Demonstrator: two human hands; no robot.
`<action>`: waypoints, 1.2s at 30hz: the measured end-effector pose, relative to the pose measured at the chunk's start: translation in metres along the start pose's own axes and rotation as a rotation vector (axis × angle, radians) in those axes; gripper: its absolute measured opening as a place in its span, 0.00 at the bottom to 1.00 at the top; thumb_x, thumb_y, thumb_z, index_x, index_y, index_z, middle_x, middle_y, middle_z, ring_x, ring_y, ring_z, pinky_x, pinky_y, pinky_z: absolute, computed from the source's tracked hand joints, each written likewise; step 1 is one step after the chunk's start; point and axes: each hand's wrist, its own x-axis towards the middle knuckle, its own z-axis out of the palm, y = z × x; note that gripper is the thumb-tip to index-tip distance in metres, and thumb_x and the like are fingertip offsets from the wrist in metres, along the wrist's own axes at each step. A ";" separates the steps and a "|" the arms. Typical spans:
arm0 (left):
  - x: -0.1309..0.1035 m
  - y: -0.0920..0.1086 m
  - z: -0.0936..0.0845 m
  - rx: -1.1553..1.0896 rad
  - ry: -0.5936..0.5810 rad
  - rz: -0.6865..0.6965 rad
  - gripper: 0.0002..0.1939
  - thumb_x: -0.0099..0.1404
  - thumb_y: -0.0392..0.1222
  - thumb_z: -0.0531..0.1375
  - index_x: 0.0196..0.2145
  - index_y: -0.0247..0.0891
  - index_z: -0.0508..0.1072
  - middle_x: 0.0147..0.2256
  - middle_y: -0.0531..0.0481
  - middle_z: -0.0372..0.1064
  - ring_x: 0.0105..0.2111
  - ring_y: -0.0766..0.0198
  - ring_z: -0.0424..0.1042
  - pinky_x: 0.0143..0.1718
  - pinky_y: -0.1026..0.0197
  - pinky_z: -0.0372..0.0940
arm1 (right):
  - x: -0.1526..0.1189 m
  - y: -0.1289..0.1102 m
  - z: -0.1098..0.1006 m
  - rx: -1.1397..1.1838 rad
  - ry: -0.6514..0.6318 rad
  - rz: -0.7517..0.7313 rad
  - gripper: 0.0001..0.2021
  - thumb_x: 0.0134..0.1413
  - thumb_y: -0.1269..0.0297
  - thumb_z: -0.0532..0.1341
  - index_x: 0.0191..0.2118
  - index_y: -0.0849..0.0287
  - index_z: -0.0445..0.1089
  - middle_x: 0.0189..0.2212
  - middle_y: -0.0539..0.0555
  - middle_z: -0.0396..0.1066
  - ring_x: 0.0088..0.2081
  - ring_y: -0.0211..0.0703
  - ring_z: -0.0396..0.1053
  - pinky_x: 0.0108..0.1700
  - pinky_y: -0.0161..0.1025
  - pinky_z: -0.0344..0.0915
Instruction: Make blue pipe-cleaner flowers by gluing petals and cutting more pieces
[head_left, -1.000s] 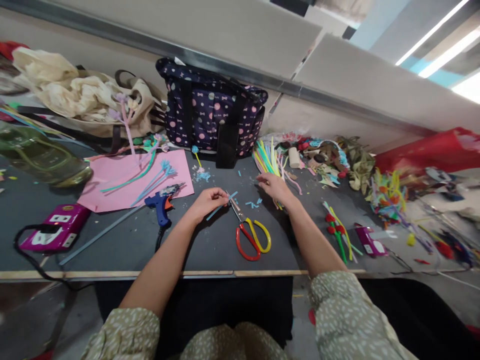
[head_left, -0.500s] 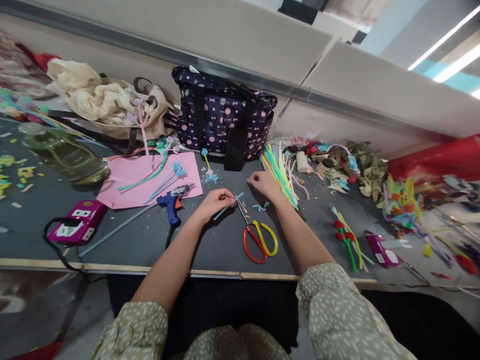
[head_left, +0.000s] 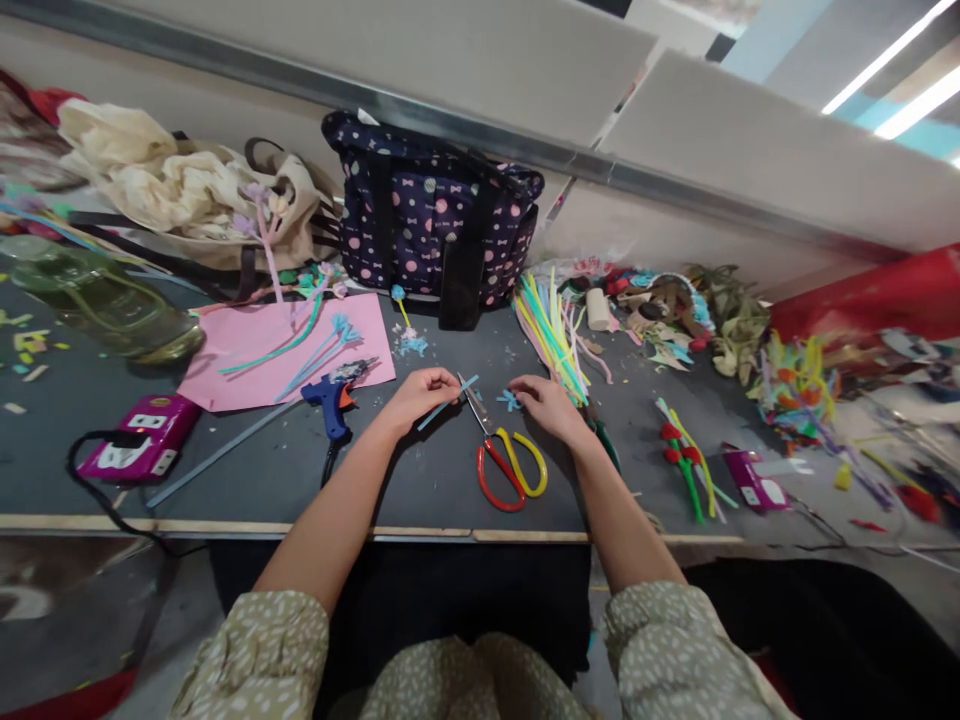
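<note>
My left hand (head_left: 424, 396) pinches a thin light-blue pipe cleaner (head_left: 436, 412) between thumb and fingers, just left of the scissors' tips. Flat on the dark table lie the scissors (head_left: 504, 455), one handle red and the other yellow, with the blades pointing away from me. My right hand (head_left: 546, 405) rests low over the table to the right, its fingers bent and a little apart. Its fingertips are at a small cluster of short blue pipe cleaner pieces (head_left: 509, 400), and I see nothing held in them.
Left of my hands lie a blue glue gun (head_left: 328, 402) and a pink sheet (head_left: 214, 350). A dark patterned bag (head_left: 431, 215) stands behind, with a phone (head_left: 460, 285) against it. Loose pipe cleaners (head_left: 551, 330) lie beyond my right hand. A bottle (head_left: 105, 305) is at far left.
My right hand has come down and nearer to me, onto the short blue pieces, which are now bunched together. My left hand keeps its pinch on the pipe cleaner. The view has shifted slightly.
</note>
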 end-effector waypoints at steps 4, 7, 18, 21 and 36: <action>0.000 0.000 -0.001 0.002 -0.008 -0.012 0.09 0.53 0.41 0.65 0.31 0.35 0.72 0.26 0.51 0.72 0.27 0.68 0.68 0.32 0.64 0.59 | -0.016 -0.012 0.003 0.151 0.184 0.002 0.11 0.57 0.65 0.56 0.42 0.58 0.73 0.37 0.54 0.76 0.36 0.43 0.72 0.42 0.40 0.67; 0.001 -0.001 -0.001 0.008 -0.016 -0.020 0.09 0.54 0.41 0.64 0.32 0.35 0.72 0.27 0.50 0.72 0.25 0.69 0.67 0.28 0.66 0.57 | -0.048 -0.022 0.004 0.169 0.168 0.036 0.11 0.59 0.60 0.56 0.42 0.57 0.73 0.34 0.53 0.75 0.32 0.42 0.71 0.38 0.39 0.66; -0.001 -0.002 -0.001 -0.013 -0.024 -0.007 0.09 0.55 0.40 0.64 0.34 0.35 0.72 0.28 0.50 0.73 0.28 0.68 0.69 0.28 0.66 0.60 | -0.112 -0.043 0.035 -0.172 -0.025 -0.030 0.26 0.56 0.62 0.59 0.61 0.53 0.59 0.46 0.60 0.67 0.46 0.52 0.69 0.46 0.47 0.69; -0.002 -0.002 -0.002 -0.037 -0.006 -0.020 0.09 0.55 0.40 0.64 0.33 0.35 0.72 0.28 0.50 0.72 0.26 0.69 0.68 0.27 0.66 0.60 | -0.103 -0.043 0.034 -0.108 -0.022 0.012 0.27 0.54 0.64 0.59 0.61 0.58 0.59 0.45 0.60 0.68 0.41 0.49 0.70 0.46 0.47 0.68; -0.002 0.000 -0.001 -0.051 0.003 -0.003 0.07 0.55 0.38 0.62 0.32 0.34 0.71 0.27 0.51 0.72 0.22 0.72 0.63 0.25 0.67 0.56 | -0.128 -0.020 0.034 0.737 0.160 0.375 0.30 0.42 0.55 0.68 0.52 0.60 0.67 0.31 0.47 0.63 0.19 0.25 0.51 0.21 0.30 0.57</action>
